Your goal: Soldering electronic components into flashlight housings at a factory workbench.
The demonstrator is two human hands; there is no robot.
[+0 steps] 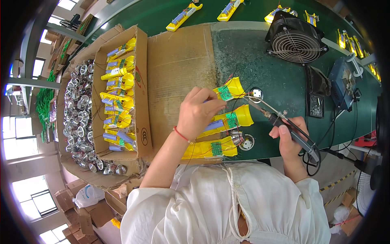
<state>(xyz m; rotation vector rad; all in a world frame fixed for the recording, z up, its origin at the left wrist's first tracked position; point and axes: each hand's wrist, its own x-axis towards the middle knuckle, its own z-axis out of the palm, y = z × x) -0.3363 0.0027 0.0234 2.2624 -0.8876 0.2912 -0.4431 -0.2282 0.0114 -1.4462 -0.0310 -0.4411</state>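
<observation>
My right hand [289, 140] is wrapped round a soldering iron [302, 143] with a thin bent tube along its shaft. Its tip reaches toward a round lamp head [256, 94] with a white face, beside the uppermost yellow housing [235, 88]. That housing carries a green circuit board [224, 93] and thin wires. Closed over its left end, my left hand [197, 112] pinches with thumb and forefinger; what lies between them is hidden. Nearer to me are a second yellow housing [245, 115] with a blue battery [214, 125], and a third [199, 149] beside another lamp head [247, 142].
At left, a cardboard box [142, 93] holds several yellow housings, beside many silver reflector cups [79, 118]. A black fan [296, 44] stands at the far right, near a blue soldering station [343, 83] with trailing cables. More housings [184, 17] lie along the far green surface.
</observation>
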